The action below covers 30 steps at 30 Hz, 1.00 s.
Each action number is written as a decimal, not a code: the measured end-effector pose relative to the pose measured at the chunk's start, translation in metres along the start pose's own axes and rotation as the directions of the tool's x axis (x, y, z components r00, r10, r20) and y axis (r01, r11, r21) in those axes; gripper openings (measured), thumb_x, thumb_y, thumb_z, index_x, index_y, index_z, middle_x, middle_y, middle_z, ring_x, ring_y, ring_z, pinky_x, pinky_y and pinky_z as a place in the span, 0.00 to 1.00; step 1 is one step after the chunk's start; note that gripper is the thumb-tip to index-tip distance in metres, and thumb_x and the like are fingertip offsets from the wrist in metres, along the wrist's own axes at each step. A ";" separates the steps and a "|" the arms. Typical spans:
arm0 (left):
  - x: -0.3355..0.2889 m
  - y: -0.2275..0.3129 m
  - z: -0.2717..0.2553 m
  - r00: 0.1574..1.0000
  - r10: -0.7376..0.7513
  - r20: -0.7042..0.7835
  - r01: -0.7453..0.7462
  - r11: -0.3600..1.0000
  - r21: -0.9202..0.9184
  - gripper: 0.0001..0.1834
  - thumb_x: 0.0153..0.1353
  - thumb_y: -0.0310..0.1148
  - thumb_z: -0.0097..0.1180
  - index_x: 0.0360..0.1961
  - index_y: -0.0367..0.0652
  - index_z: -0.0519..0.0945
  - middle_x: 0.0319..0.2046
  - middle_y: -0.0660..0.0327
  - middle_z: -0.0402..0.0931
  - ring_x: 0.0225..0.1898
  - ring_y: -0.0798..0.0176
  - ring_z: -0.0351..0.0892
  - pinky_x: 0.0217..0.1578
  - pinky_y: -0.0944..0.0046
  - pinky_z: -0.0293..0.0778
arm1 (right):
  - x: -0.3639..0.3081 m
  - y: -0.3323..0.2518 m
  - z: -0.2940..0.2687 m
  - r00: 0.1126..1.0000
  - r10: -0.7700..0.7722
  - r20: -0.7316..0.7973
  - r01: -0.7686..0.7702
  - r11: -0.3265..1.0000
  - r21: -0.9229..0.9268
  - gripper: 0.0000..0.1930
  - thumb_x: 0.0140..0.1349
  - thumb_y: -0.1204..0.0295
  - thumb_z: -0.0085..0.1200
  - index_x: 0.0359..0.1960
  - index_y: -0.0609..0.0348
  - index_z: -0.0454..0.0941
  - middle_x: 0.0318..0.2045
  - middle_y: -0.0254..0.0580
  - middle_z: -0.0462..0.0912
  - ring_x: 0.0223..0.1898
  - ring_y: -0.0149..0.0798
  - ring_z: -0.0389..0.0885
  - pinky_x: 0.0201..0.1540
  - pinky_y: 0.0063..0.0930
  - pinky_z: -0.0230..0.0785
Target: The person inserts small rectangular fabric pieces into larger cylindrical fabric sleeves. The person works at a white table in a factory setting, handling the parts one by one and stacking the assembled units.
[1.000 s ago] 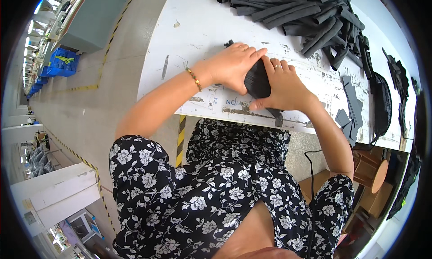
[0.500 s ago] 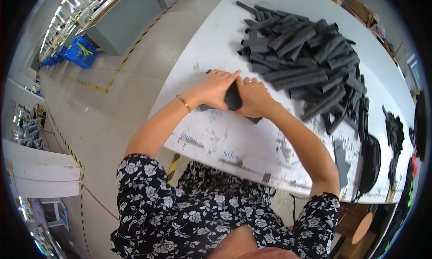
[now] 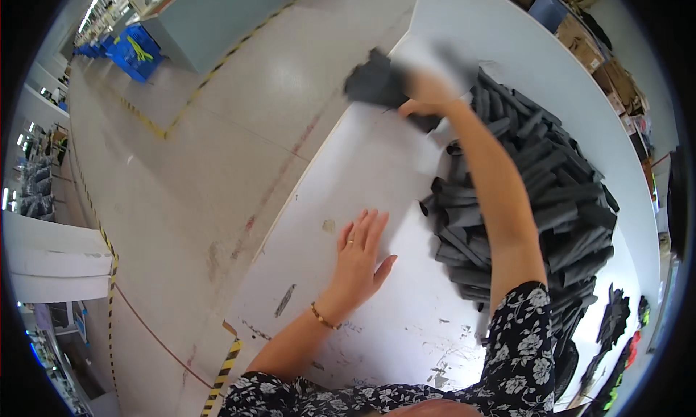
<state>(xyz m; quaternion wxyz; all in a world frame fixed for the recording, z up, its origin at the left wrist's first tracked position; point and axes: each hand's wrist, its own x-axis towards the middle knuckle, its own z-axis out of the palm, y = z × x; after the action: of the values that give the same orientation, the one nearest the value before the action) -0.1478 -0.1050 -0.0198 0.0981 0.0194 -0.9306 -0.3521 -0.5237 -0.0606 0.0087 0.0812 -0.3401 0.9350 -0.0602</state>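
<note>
My right hand (image 3: pixel 426 92) is stretched far out over the white table (image 3: pixel 377 163) and grips a dark grey folded fabric piece (image 3: pixel 373 82), blurred by motion, near the table's far left edge. Just to its right lies a big pile of dark grey rolled fabric pieces (image 3: pixel 540 192). My left hand (image 3: pixel 359 256) rests flat on the bare table top near its left edge, fingers spread, holding nothing. A thin bracelet (image 3: pixel 321 317) sits on that wrist.
Black fabric scraps (image 3: pixel 615 317) lie at the table's near right end. Cardboard boxes (image 3: pixel 591 33) stand beyond the table. The grey floor (image 3: pixel 181 171) with yellow-black tape lines runs along the left, with blue crates (image 3: pixel 134 51) and a white bench (image 3: pixel 51 254) there.
Both hands were together on the dark piece on the table. Now my right hand has carried it far forward toward the pile, and my left hand has let go and lies flat.
</note>
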 end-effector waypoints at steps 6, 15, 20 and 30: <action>0.008 0.004 -0.012 0.993 -0.092 0.068 0.103 0.977 -0.186 0.35 0.60 0.32 0.63 0.67 0.39 0.66 0.66 0.51 0.64 0.72 0.48 0.57 0.68 0.47 0.48 | 0.090 0.140 -0.016 0.979 0.189 0.071 -0.188 0.982 -0.012 0.61 0.33 0.53 0.69 0.71 0.69 0.53 0.66 0.67 0.65 0.68 0.63 0.62 0.69 0.45 0.60; 0.011 -0.003 -0.015 0.985 -0.133 0.111 0.151 0.973 -0.177 0.32 0.57 0.33 0.66 0.63 0.44 0.72 0.65 0.56 0.65 0.71 0.51 0.59 0.66 0.49 0.50 | 0.109 0.153 -0.024 0.928 0.363 0.085 -0.342 0.919 -0.197 0.66 0.32 0.52 0.72 0.76 0.51 0.46 0.72 0.63 0.56 0.72 0.65 0.55 0.70 0.60 0.53; 0.009 -0.001 -0.013 0.981 -0.136 0.135 0.155 0.977 -0.143 0.30 0.56 0.35 0.67 0.62 0.47 0.74 0.66 0.55 0.63 0.72 0.51 0.56 0.66 0.48 0.49 | 0.079 0.107 -0.036 0.937 0.349 -0.012 -0.332 0.879 -0.341 0.68 0.31 0.52 0.76 0.77 0.39 0.44 0.74 0.60 0.52 0.72 0.68 0.51 0.66 0.72 0.49; 0.007 0.000 -0.012 0.982 -0.116 0.151 0.136 0.982 -0.133 0.31 0.56 0.35 0.67 0.62 0.47 0.75 0.67 0.52 0.61 0.72 0.50 0.55 0.66 0.47 0.47 | 0.118 0.031 -0.003 0.921 -0.356 -0.159 0.257 0.861 -0.438 0.44 0.58 0.43 0.58 0.74 0.39 0.55 0.71 0.51 0.62 0.74 0.58 0.52 0.72 0.65 0.39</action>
<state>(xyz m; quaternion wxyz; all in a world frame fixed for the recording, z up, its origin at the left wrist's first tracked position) -0.1521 -0.1135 -0.0096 0.0099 0.0461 -0.9044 -0.4240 -0.6326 -0.1130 -0.0065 -0.1133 -0.4853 0.8629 0.0846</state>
